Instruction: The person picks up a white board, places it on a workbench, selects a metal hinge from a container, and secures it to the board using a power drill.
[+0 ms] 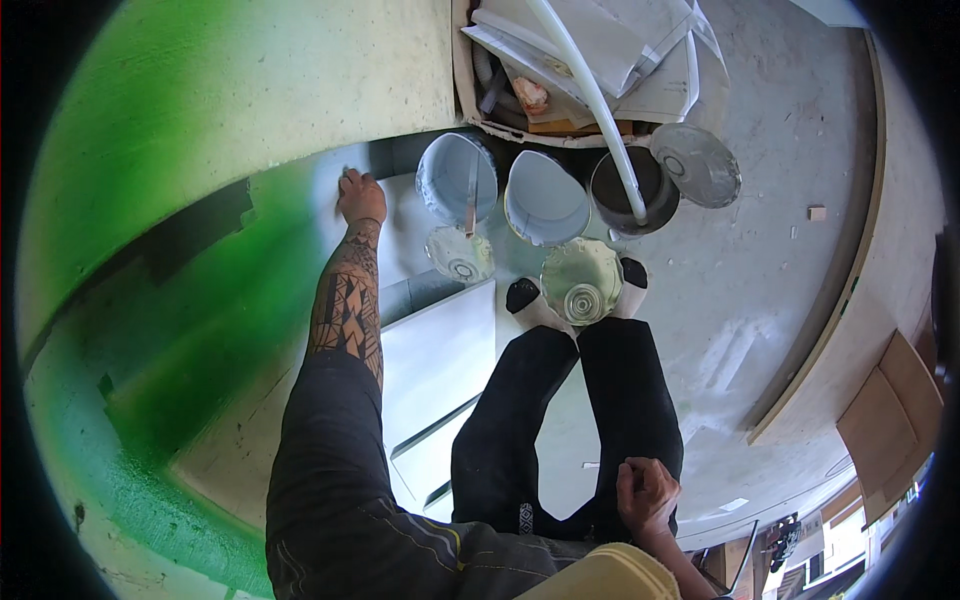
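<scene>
My left hand (pixel 361 197) reaches out to the pale lower part of a wall surface (pixel 300 215) with a green patch. Its fingers are curled against that surface, and whatever they may hold is hidden. Just right of it stands a white bucket (pixel 430 185) with a flat stirring stick (pixel 472 195) leaning inside. Below that bucket lies a clear plastic lid (pixel 460 256). My right hand (pixel 649 494) rests on my right thigh in a loose fist, with nothing visible in it.
Beside the first bucket stand a second white bucket (pixel 550 205) and a dark-insided bucket (pixel 655 200) holding a white tube (pixel 590 90). A large lid (pixel 582 275) lies between my feet; another (pixel 697 165) leans at the right. Papers (pixel 570 40) fill a bin behind. White panels (pixel 440 365) stand left of my legs.
</scene>
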Demonstrator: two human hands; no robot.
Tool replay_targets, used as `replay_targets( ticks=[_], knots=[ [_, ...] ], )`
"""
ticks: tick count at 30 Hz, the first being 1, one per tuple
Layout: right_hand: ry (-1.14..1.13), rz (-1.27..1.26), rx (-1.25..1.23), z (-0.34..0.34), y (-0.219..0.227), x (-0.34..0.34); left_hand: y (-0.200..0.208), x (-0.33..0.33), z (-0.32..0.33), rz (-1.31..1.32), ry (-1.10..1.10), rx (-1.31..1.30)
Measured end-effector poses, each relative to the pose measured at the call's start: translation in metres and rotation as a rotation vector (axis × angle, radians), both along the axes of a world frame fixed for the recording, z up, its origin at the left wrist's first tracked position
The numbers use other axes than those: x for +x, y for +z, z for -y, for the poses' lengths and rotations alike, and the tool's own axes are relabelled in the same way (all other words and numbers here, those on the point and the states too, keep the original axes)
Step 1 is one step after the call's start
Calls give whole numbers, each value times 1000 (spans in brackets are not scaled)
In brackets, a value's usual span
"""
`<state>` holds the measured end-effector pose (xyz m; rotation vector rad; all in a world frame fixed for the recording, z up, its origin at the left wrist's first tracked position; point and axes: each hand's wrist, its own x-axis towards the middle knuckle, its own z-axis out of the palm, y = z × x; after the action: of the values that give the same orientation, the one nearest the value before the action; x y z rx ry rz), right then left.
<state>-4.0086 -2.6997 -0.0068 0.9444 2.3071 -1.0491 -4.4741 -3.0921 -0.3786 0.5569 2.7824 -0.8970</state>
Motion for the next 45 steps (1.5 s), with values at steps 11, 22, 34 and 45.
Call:
replay_targets(
  ticks=[11,22,34,45],
  knots=[
    [-4,41,-4,-4,3,-5,32,5,-63,156,306,-18],
    [-32,-9,-9,-2,2,-9,56,14,-13,567,566,428],
    [43,12,35,1,7,-10,249,52,-19,343,594,581],
    [-190,-2,-375,16,19,-2,552,209,-111,260,221,1024]
  ],
)
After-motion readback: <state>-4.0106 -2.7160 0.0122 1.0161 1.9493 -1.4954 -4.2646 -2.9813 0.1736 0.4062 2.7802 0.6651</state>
